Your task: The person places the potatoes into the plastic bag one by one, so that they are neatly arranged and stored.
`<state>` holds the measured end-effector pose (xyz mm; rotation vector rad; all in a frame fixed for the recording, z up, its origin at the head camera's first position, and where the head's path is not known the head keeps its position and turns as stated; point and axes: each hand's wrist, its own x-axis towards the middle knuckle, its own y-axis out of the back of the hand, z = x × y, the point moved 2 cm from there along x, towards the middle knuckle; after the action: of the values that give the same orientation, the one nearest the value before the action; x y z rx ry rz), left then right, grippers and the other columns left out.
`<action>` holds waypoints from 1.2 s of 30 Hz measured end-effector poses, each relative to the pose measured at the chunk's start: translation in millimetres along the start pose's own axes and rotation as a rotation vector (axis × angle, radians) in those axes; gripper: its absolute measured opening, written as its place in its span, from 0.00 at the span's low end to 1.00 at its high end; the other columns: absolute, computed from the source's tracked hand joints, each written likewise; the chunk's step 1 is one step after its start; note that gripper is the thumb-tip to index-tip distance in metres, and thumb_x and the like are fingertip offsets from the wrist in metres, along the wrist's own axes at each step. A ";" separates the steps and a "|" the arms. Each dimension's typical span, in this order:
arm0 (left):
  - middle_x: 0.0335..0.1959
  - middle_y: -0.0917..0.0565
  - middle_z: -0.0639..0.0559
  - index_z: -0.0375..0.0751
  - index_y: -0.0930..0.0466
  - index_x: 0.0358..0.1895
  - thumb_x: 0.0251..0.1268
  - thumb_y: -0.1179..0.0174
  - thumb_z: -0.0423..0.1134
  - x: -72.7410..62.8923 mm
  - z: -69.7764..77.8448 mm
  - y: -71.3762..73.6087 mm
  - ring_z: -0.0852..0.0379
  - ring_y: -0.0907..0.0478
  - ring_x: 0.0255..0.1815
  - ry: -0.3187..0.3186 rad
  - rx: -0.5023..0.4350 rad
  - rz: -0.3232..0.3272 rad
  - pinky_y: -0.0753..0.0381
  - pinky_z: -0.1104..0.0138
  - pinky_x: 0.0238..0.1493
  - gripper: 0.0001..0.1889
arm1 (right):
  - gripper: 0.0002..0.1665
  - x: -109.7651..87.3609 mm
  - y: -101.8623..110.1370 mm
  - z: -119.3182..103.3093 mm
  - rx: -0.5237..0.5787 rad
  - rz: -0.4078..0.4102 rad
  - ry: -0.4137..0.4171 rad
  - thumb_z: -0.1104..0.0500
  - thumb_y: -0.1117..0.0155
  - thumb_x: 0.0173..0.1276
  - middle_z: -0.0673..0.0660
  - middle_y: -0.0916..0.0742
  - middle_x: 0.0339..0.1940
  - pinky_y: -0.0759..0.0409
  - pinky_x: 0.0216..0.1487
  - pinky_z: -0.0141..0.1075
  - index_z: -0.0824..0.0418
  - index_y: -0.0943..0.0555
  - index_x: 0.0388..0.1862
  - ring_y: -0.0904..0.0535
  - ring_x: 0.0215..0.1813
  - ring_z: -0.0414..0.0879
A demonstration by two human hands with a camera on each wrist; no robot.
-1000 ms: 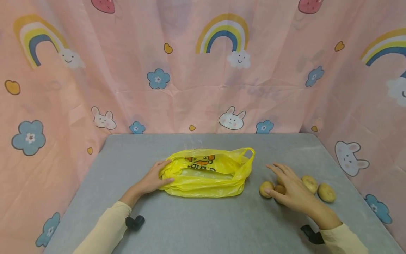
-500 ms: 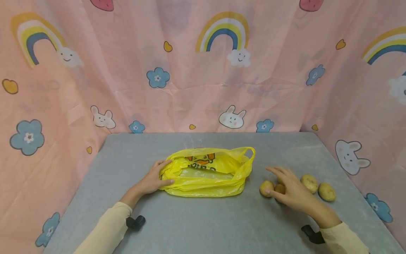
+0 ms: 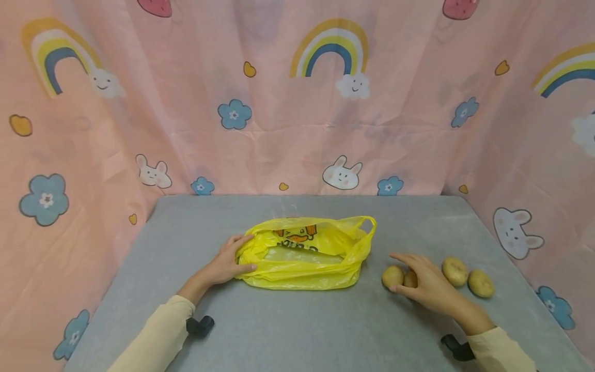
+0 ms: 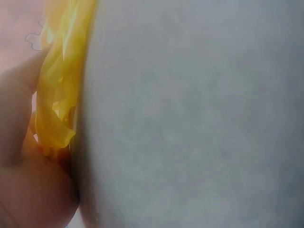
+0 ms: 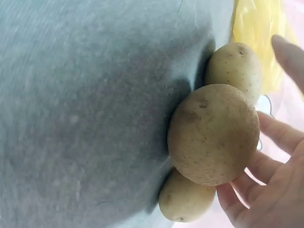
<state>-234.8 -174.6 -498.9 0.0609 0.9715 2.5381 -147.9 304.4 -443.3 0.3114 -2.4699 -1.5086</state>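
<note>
Okay, head view: yellow bag (image 3: 302, 279) lies on the counter (image 3: 297, 330), roughly midway between left and right edges, mouth gaping, handle loop (image 3: 369, 225) sticking out toward the back right corner. Duck print (image 3: 296, 234) shows in the mouth. Left hand (image 3: 226, 262) grips the bag's left end, thumb in front, fingers behind. Right hand (image 3: 429, 283) is low over the counter's right part, fingers spread: left potato (image 3: 392, 277) by the thumb tip, browner potato (image 3: 411, 279) between thumb and index finger, third potato (image 3: 454, 272) and fourth potato (image 3: 481, 283) past the hand, nearer the right edge. Cream sleeves; pink curtain (image 3: 409, 62) behind the back edge.

Left wrist view, blurry: bunched yellow plastic sits between the digits, counter surface filling the rest.

Right wrist view: three potatoes overlap in a row, the middle one closest to the camera. Fingers fan along its far side, one raised apart; can't tell if they touch it. Bag at top.
</note>
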 end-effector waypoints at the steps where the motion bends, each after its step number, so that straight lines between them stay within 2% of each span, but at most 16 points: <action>1: 0.78 0.45 0.36 0.48 0.44 0.81 0.64 0.32 0.53 0.1 0.1 -0.2 0.32 0.49 0.79 -0.001 -0.002 -0.001 0.47 0.31 0.73 0.45 | 0.42 0.0 -0.1 0.5 -0.005 0.001 -0.009 0.42 0.25 0.61 0.65 0.18 0.64 0.30 0.59 0.69 0.61 0.25 0.69 0.27 0.66 0.67; 8: 0.78 0.45 0.36 0.49 0.44 0.81 0.64 0.31 0.53 0.0 1.6 -0.7 0.32 0.50 0.79 0.000 -0.007 -0.003 0.47 0.31 0.72 0.45 | 0.40 -0.2 -3.8 3.4 -0.028 0.013 -0.052 0.42 0.22 0.57 0.64 0.17 0.61 0.34 0.55 0.63 0.61 0.20 0.63 0.26 0.64 0.67; 21: 0.79 0.48 0.35 0.49 0.44 0.81 0.64 0.32 0.53 -1.3 2.0 -1.3 0.31 0.52 0.80 0.009 0.001 -0.001 0.49 0.30 0.72 0.45 | 0.41 3.2 -11.6 15.9 0.002 0.023 -0.042 0.44 0.18 0.52 0.66 0.18 0.60 0.43 0.61 0.66 0.66 0.17 0.59 0.29 0.65 0.68; 28: 0.79 0.46 0.36 0.49 0.43 0.80 0.63 0.31 0.52 -1.4 -0.3 -1.6 0.32 0.51 0.79 0.013 0.005 0.003 0.47 0.30 0.72 0.45 | 0.38 5.1 -14.3 17.4 -0.003 0.028 -0.056 0.43 0.18 0.51 0.65 0.17 0.58 0.41 0.61 0.65 0.67 0.15 0.55 0.28 0.63 0.67; 36: 0.79 0.48 0.36 0.50 0.43 0.80 0.62 0.31 0.53 -0.9 0.8 -0.6 0.32 0.52 0.80 0.025 -0.006 0.003 0.48 0.30 0.73 0.45 | 0.37 4.8 -5.7 12.7 -0.002 0.080 -0.059 0.46 0.18 0.53 0.67 0.15 0.57 0.37 0.58 0.64 0.68 0.16 0.54 0.25 0.61 0.68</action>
<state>-233.6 -174.0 -498.6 0.0285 0.9737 2.5507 -156.0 311.1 -453.6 0.1679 -2.4936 -1.5091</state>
